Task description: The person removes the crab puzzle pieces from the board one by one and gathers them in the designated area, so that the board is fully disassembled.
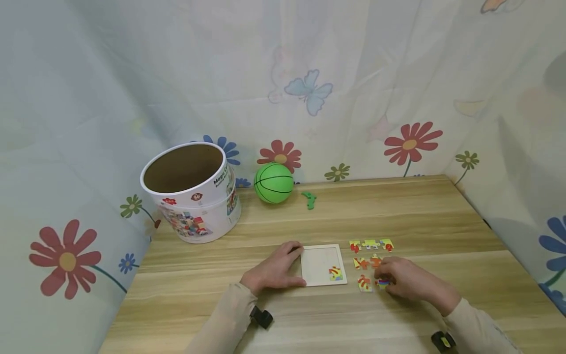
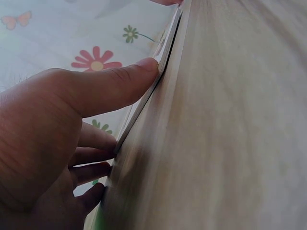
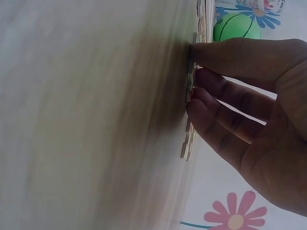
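Note:
In the head view my left hand (image 1: pixel 276 268) holds the left side of a square wooden puzzle tray (image 1: pixel 316 284). Its thumb (image 2: pixel 120 86) lies at the near corner, the fingers by the far one. One yellow-and-red puzzle piece (image 1: pixel 336 273) sits in the tray's near right corner. To the right, my right hand (image 1: pixel 409 279) pinches a puzzle piece with a rainbow stripe (image 1: pixel 382 282) between thumb and fingers, low at the tabletop; its fingers partly hide this piece. Several other puzzle pieces (image 1: pixel 364 282) lie in rows between tray and hand.
A large white cardboard bucket (image 1: pixel 199 226) stands at the back left. Next to it are a green ball (image 1: pixel 274 183) and a small green curved piece (image 1: pixel 310 200). A flower-printed curtain (image 1: pixel 353 123) hangs behind the wooden table (image 1: pixel 420 211).

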The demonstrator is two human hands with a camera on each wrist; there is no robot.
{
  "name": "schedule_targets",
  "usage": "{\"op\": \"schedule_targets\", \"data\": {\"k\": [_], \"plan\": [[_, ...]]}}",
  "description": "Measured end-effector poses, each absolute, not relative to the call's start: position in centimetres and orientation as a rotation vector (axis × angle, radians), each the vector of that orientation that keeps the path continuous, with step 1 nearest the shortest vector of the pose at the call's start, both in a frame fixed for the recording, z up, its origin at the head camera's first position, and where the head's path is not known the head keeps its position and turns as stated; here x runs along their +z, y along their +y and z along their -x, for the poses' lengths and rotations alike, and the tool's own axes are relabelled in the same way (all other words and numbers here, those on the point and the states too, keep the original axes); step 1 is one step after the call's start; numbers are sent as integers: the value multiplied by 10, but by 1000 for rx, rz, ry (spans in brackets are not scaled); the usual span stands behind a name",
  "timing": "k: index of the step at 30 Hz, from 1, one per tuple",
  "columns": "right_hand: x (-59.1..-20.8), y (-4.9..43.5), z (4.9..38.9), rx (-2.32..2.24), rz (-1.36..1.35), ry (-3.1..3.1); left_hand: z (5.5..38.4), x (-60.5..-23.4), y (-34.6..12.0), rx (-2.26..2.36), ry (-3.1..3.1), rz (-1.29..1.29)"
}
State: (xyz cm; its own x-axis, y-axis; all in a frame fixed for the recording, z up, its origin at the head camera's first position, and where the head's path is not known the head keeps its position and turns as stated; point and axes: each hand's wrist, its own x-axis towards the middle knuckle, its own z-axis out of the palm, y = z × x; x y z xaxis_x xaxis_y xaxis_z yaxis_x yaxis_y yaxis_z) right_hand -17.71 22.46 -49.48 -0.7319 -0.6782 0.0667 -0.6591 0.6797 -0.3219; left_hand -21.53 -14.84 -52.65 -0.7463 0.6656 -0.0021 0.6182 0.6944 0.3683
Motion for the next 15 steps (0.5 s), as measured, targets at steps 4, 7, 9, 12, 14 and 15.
{"op": "schedule_targets", "data": {"k": [4,7,9,12,14,15], "plan": [[-494,224,177,-496,1132,2823,215,-526,-149,532,2764,-1050],[-493,224,177,-487,1139,2820,214,-525,-148,542,2765,-1054],[-493,224,177,-488,1153,2819,214,-525,-148,546,2766,-1061],[-493,224,178,-511,1206,2822,214,-525,-148,549,2771,-1069],[-493,223,179,-519,1249,2838,214,-525,-148,553,2771,-1068],[-493,222,180,-522,1264,2844,214,-525,-148,554,2772,-1068]]}}
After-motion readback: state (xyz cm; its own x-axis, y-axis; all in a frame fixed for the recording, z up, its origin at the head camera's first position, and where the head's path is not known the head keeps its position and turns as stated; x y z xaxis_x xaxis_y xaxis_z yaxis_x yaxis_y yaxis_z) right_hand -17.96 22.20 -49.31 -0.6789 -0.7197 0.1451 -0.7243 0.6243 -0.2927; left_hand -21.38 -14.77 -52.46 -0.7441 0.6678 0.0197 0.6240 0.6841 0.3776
